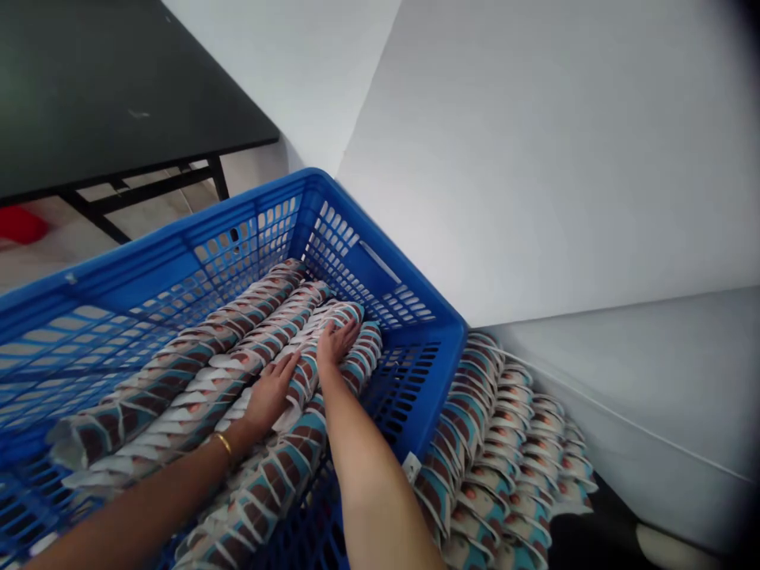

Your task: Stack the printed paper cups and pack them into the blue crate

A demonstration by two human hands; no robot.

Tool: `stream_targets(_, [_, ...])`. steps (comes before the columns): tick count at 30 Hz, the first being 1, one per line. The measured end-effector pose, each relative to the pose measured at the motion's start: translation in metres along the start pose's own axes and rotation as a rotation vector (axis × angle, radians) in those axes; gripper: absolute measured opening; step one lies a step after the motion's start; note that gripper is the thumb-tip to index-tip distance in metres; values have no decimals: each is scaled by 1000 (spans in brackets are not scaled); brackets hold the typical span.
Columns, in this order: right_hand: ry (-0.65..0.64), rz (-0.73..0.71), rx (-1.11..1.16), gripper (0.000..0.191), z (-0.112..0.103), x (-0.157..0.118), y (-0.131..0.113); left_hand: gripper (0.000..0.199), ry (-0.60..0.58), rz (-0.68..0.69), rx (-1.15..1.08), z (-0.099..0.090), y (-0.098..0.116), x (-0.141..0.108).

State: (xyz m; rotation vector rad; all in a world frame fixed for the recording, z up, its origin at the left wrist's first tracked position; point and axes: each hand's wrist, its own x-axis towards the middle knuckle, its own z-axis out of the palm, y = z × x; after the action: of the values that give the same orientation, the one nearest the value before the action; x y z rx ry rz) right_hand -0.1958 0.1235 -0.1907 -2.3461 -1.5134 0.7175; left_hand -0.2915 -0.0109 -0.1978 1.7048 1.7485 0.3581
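Inside a blue plastic basket lie several long rows of overlapping, thin printed pieces in white, brown and teal; their exact kind I cannot make out. My right hand rests on the far end of one row, palm down, fingers apart. Lower on that same row lies my left hand, fingers stretched out flat; a gold bracelet circles the wrist. Neither hand is wrapped round a piece. To the right of my right arm runs another row, and to the left of my hands are two more rows.
More rows of the same printed pieces stand outside the basket on the right, against the wall. A white cable runs along that wall. A dark table stands at upper left, with a red object beneath it.
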Motion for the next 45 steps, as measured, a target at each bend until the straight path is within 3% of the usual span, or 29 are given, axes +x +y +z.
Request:
stream_targets(4, [-30, 0, 53, 71, -10, 6, 1, 84, 24, -31, 7, 10, 6, -9])
stream_targets(8, [-97, 24, 103, 68, -49, -5, -28, 89, -37, 4, -4, -9, -1, -9])
stream_targets(12, [-183, -131, 198, 62, -118, -42, -56, 89, -46, 5, 2, -36, -2, -7])
stream_targets(15, [-167, -364, 400, 59, -202, -95, -38, 83, -36, -20, 21, -55, 5, -18])
stream_targets(18, [-16, -609, 637, 50, -300, -165, 21, 75, -9, -53, 50, -75, 25, -38])
stream_targets(21, [90, -645, 603, 41, -372, -240, 105, 74, 59, -65, 88, -100, 71, -62])
stream_targets(23, [28, -619, 498, 38, -392, -281, 171, 66, 144, -36, 92, -115, 120, -86])
stream_targets(25, [-11, -546, 392, 34, -395, -309, 241, 54, 153, 113, 16, -119, 181, -120])
stream_targets(28, [185, -216, 308, 27, -383, -323, 330, 39, 63, 474, -95, -89, 269, -178])
stream_targets(31, [243, -103, 326, 34, -377, -315, 379, 42, -86, 663, -43, -25, 327, -218])
stream_targets(35, [220, -137, 350, 36, -394, -271, 409, 42, -170, 670, 18, 46, 361, -239])
stream_targets(38, [290, -101, 324, 39, -420, -196, 436, 41, -183, 686, 20, 70, 382, -236])
stream_targets(41, [336, -64, 269, 66, -442, -103, 462, 41, -180, 727, 35, 81, 408, -221])
stream_targets(45, [332, -9, 229, 87, -444, -11, 475, 42, -207, 751, 60, 93, 441, -199])
